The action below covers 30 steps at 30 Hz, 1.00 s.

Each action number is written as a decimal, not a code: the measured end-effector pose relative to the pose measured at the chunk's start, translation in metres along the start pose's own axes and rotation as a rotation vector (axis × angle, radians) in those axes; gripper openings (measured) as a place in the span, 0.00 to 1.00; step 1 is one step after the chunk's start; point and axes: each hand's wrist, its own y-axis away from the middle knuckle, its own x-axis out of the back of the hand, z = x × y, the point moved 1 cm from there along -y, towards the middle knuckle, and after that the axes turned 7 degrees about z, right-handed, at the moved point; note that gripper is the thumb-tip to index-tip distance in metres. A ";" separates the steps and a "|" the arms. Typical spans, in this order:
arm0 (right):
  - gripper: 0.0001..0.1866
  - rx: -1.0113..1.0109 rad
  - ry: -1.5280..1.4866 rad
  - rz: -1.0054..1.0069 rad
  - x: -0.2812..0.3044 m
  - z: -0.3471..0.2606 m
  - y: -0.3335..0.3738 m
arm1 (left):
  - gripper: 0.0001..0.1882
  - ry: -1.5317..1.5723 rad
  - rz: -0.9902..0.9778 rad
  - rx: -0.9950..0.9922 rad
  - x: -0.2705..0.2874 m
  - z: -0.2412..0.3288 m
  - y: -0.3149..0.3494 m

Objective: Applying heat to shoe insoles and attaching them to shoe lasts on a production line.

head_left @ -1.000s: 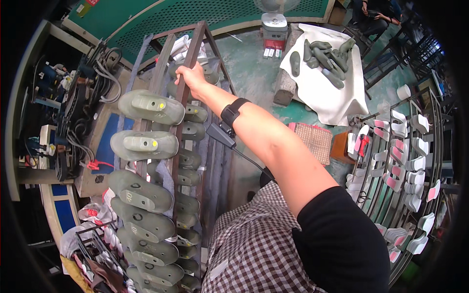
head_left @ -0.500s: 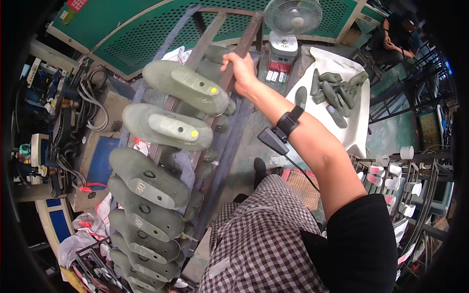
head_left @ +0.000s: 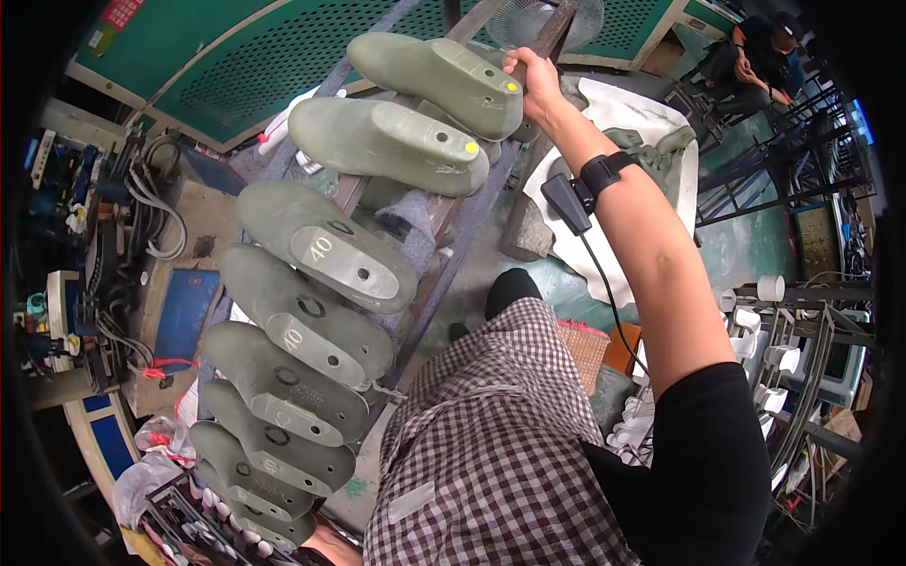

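Note:
My right hand point(head_left: 536, 85) reaches to the far end of a long rack and is closed round its brown bar point(head_left: 557, 30). Beside that hand lies a grey-green shoe last point(head_left: 425, 80) with a yellow dot, and a second dotted last point(head_left: 382, 146) sits just nearer. Several more lasts point(head_left: 326, 247) line the rack toward me, sole side up, overlapping one another. At the lower edge, part of my left hand or wrist point(head_left: 328, 544) shows beside the nearest lasts; its fingers are hidden. Grey-blue padding point(head_left: 462, 226) covers the rack's side rails.
Right of the rack, a white tray-like sheet point(head_left: 590, 241) holds several lasts. A fan point(head_left: 585, 21) stands behind the bar. A person point(head_left: 755, 71) sits at the far right. Metal racks with white parts point(head_left: 781, 358) stand right; hoses point(head_left: 156, 203) and machinery are left.
The rack and its lasts have shifted up and right in view, with my right hand still on the bar. The fan is now partly covered. More of my left arm shows at the lower edge.

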 end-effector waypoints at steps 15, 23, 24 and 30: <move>0.36 -0.371 1.437 -0.563 0.307 -0.022 0.128 | 0.32 -0.107 -0.138 0.674 -0.032 -0.099 0.241; 0.25 -0.190 1.598 -0.641 0.477 -0.074 0.238 | 0.12 -1.008 -1.749 -0.705 -0.240 -0.128 0.479; 0.23 -0.475 1.297 -0.344 0.510 -0.060 0.258 | 0.11 -0.857 -1.835 -0.803 -0.256 -0.121 0.493; 0.36 -1.472 0.407 -0.037 0.492 -0.190 0.315 | 0.14 -1.420 -1.998 0.186 -0.301 -0.058 0.482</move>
